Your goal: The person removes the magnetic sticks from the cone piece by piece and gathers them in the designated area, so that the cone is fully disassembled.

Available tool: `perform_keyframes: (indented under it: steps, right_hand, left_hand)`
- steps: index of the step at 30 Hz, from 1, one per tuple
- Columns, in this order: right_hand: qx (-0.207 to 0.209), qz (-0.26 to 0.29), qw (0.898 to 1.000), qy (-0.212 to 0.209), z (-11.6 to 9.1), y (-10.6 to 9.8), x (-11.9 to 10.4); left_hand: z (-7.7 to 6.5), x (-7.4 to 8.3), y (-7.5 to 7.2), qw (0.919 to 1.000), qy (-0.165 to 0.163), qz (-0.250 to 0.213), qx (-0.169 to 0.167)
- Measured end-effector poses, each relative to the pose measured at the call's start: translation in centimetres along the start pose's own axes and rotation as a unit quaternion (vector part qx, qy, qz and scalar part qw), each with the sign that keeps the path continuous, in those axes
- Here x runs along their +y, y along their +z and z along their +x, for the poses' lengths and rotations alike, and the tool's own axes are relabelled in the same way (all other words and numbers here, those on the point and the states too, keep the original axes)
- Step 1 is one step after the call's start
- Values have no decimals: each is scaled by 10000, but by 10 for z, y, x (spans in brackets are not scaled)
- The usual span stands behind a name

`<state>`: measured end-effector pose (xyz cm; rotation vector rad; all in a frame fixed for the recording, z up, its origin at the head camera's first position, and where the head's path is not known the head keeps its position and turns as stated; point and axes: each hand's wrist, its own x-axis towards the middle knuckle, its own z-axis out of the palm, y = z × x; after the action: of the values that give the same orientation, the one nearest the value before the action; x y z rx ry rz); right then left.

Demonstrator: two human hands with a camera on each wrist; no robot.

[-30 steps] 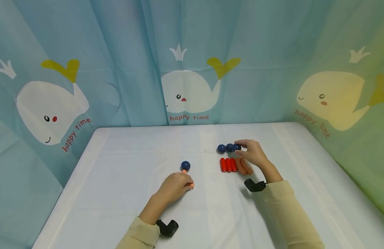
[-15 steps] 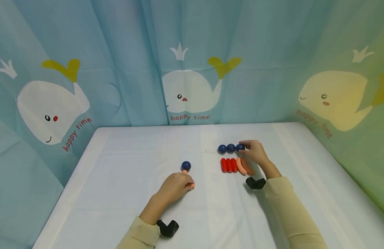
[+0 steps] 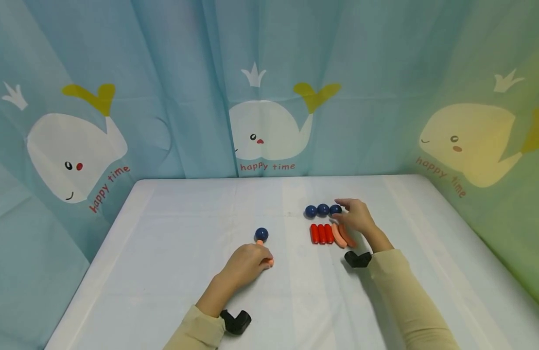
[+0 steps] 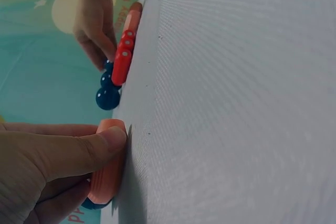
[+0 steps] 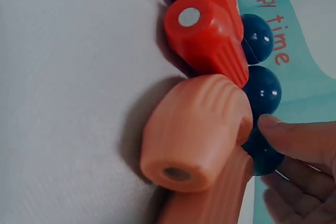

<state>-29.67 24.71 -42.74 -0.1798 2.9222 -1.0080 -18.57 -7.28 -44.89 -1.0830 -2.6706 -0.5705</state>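
My left hand [image 3: 247, 263] pinches an orange magnetic rod [image 4: 109, 169] between thumb and fingers, low over the white table; most of the rod is hidden in the head view. A blue ball [image 3: 261, 234] sits at the rod's far end. At the right, my right hand [image 3: 357, 216] holds the rightmost blue ball [image 3: 335, 209] of a row of three, thumb on its near side. The middle ball [image 5: 262, 90] and the left ball [image 5: 256, 39] lie beside it. Just in front of this row are three red rods [image 3: 321, 234] and two curved orange rods [image 3: 339, 236], side by side.
The white-covered table [image 3: 186, 218] ends at a blue-green curtain [image 3: 186, 121] printed with whales, which closes off the back and sides. A black wrist mount [image 3: 236, 322] sits by the left cuff, another black mount [image 3: 357, 259] by the right.
My right hand has shifted the rightmost blue ball slightly right, so it overlaps the middle ball less in the head view. My left hand keeps its hold on the orange rod, almost still.
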Motion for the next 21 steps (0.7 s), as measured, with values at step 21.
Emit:
perform_keyframes:
  steps: [21]
  right_hand:
    - [1439, 1236, 9716, -1414, -58, 73, -76]
  left_hand:
    - [4, 12, 8, 9978, -274, 582, 161]
